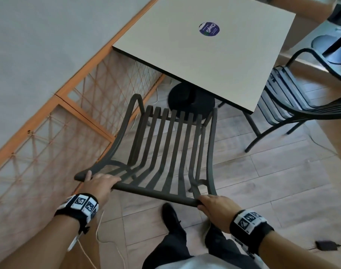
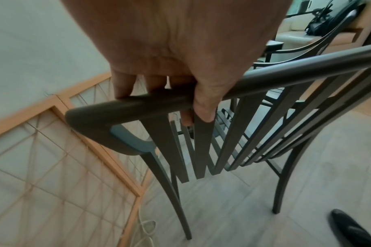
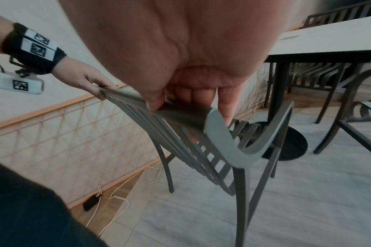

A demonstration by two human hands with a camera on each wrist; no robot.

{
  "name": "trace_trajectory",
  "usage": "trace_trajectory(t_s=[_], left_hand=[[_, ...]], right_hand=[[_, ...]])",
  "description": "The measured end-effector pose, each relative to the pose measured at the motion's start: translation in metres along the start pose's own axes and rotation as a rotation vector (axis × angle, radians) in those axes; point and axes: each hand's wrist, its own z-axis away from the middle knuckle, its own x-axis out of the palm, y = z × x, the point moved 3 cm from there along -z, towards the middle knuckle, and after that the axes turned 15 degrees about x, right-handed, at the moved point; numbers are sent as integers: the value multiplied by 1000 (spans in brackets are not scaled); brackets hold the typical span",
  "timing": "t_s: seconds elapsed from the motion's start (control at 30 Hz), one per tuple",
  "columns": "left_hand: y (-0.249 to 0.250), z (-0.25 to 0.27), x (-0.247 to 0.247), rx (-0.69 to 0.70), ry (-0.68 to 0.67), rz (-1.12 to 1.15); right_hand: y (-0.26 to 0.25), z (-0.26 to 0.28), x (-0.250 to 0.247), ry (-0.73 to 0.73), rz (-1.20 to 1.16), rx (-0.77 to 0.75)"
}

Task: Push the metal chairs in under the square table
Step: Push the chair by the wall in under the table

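A dark metal slatted chair (image 1: 165, 144) stands in front of me, its seat front just at the near edge of the square beige table (image 1: 214, 61). My left hand (image 1: 99, 183) grips the left end of the chair's top rail (image 2: 264, 78), fingers curled over it. My right hand (image 1: 214, 206) grips the rail's right end (image 3: 186, 115), thumb on the near side and fingers wrapped behind. A second metal chair (image 1: 293, 98) sits at the table's right side, its seat partly under the top. The table's round black base (image 1: 189, 101) shows beyond the chair seat.
An orange-framed lattice panel (image 1: 84, 105) and grey wall run along the left, close to the chair's left armrest. Thin cables (image 3: 116, 198) lie on the tiled floor by the wall. My black shoe (image 1: 171, 216) stands behind the chair. A small black box (image 1: 326, 245) lies at right.
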Motion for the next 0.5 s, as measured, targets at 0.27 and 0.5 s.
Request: trace_trajectory(t_s=[0.27,0.5], left_hand=[[-26,-59,-72,24,-14,-80],[-36,-106,-93,28,157,-104]], right_hand=[[-31,-62,-30,88,118,-1],[-25,-86,-73,162,37,107]])
